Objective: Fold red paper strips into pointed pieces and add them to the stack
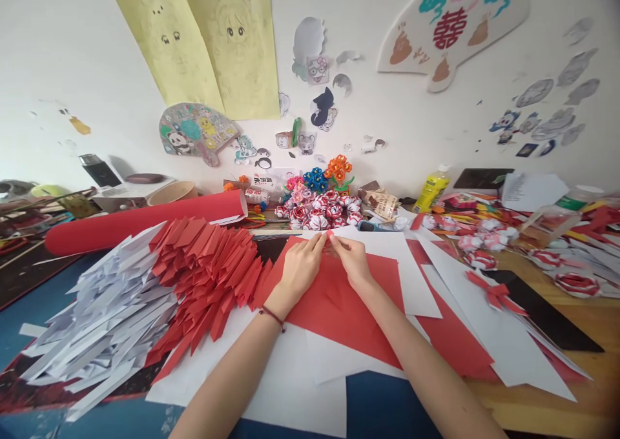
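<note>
A small red paper piece (330, 233) shows between the fingertips of both hands, above the far edge of a red sheet (349, 303). My left hand (304, 261), with a dark cord bracelet at the wrist, has its fingers pressed together on the piece. My right hand (352, 257) pinches it from the other side. White sheets (320, 394) lie under the red one. Left of my hands are a heap of folded red paper strips (208, 265) and a heap of white strips (116, 303).
A red paper roll (145, 223) lies at the back left. Red-and-white paper flowers (320, 219) sit beyond my hands. A yellow bottle (431, 187) stands back right; more sheets (504, 336) and a red bow (495, 292) lie at the right.
</note>
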A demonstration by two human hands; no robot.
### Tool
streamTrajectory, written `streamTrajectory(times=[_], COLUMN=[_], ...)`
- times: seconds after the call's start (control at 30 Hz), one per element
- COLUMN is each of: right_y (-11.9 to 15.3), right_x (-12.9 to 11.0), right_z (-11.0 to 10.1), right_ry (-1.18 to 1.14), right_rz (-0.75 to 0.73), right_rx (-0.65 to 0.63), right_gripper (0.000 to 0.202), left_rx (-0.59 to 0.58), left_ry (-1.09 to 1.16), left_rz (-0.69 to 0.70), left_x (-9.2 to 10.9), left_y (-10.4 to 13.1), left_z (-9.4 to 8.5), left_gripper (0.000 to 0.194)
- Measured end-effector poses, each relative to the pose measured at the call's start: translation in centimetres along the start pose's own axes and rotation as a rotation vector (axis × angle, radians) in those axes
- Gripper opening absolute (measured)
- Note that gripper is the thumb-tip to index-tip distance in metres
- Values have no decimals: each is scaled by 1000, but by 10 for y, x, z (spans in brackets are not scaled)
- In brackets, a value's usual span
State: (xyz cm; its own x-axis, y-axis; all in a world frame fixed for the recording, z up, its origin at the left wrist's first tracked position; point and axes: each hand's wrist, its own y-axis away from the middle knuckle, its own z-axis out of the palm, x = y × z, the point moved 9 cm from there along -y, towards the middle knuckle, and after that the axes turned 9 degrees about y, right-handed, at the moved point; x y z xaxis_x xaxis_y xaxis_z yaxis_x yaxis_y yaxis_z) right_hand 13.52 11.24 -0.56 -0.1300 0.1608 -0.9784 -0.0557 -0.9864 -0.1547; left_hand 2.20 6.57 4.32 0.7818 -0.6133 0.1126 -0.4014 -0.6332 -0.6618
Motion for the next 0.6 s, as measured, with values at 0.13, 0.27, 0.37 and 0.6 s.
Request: streamTrajectory(times=[0.13, 0.27, 0.37, 0.6], right_y=[0, -2, -3, 0], right_x=[-5, -8, -13, -25], right_z=[-4, -13, -12, -7], right_ry=[27, 99, 155, 272], right_rz=[-49, -86, -115, -199], right_rx=[17, 54, 28, 7], right_gripper=[40, 37, 34, 34], left_rx=[-18, 40, 55, 8], left_ry=[41, 292, 619, 1101], left_rz=[-6, -190, -410, -532], left_x=[6, -7, -30, -46], left_y=[-2, -4, -1, 3], left_z=[-2, -8, 0, 26], left_gripper=[44, 35, 32, 31])
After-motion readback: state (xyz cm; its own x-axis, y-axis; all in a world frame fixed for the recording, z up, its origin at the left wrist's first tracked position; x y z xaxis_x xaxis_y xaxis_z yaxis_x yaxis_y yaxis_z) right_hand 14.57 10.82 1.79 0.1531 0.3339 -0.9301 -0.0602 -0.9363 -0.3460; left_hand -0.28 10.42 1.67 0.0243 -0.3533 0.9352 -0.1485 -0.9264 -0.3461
